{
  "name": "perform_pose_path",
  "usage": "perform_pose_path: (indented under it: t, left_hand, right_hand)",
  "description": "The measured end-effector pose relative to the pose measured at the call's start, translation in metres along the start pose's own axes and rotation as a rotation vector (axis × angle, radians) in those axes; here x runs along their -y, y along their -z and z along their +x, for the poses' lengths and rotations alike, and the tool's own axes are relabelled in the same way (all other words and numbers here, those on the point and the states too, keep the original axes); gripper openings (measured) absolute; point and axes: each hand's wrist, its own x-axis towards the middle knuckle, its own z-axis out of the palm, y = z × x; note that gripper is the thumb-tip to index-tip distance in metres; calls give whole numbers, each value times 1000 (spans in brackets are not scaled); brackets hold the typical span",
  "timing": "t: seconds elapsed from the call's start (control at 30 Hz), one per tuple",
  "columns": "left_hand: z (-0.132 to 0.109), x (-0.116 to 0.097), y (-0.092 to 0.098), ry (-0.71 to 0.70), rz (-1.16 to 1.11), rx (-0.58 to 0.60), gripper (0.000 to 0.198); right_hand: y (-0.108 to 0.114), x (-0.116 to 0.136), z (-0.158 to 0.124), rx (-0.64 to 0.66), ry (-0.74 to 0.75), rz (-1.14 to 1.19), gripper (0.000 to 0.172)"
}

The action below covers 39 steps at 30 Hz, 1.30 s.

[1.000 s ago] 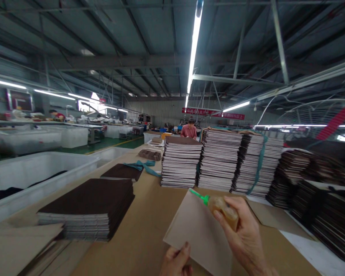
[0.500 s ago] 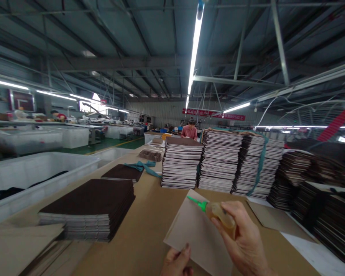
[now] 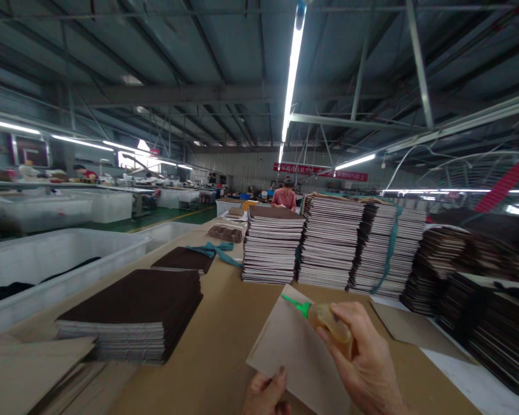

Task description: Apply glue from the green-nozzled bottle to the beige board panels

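Cardboard sheet point(image 3: 300, 351) pinched by left hand point(image 3: 266, 395).

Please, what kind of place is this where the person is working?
Probably a factory hall for paper or board products. Tall stacks of dark flat sheets stand on a long worktable; the right hand holds a glue bottle over a card sheet pinched by the left hand.

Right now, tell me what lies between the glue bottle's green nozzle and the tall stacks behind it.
Only bare brown table, seen in the head view, separates the green nozzle from the tall stacks.
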Motion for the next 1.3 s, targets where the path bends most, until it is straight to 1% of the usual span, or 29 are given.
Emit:
perform_pose_path:
  t: [0.13, 0.2, 0.33, 0.43, 0.53, 0.67, 0.73, 0.83, 0.93, 0.97, 1.1, 1.23, 1.3]
  left_hand:
    - [-3, -5, -2, 43, -41, 33, 57]
    - [-4, -6, -2, 44, -51, 42, 56]
    - [-3, -2, -1, 30, -36, 53, 53]
    - [-1, 2, 0, 14, -34, 51, 55]
    - [-1, 3, 0, -1, -30, 49, 57]
    - [-2, 1, 0, -2, -15, 100, 56]
    - [-3, 0, 0, -4, -12, 110, 55]
    - [-4, -2, 0, 9, -16, 100, 52]
    - [-5, -3, -1, 17, -17, 99, 51]
    - [-5, -3, -1, 16, -19, 99, 51]
    - [-4, -1, -2, 20, -21, 89, 54]
    - [-6, -3, -3, 26, -46, 89, 55]
    - [-7, -6, -4, 46, -60, 73, 52]
  right_hand:
    - [-1, 1, -9, -72, -18, 67, 28]
    - [-1, 3, -14, -73, -25, 86, 27]
    - [-6, 2, -24, -13, -29, 83, 25]
    - [-11, 2, -28, 37, -10, 62, 25]
    - [-15, 6, -29, 38, 26, 31, 26]
    - [-16, 12, -29, 91, 102, -12, 22]
    - [-17, 12, -30, 80, 129, -37, 23]
    - [-17, 9, -33, 40, 95, -88, 26]
    - [-16, 8, -33, 128, 86, -45, 24]
    - [-16, 8, -33, 140, 92, -26, 23]
    - [-16, 11, -32, 45, 81, -3, 24]
    - [-15, 10, -31, 114, 43, 48, 24]
    - [-12, 8, -30, 89, -1, 73, 22]
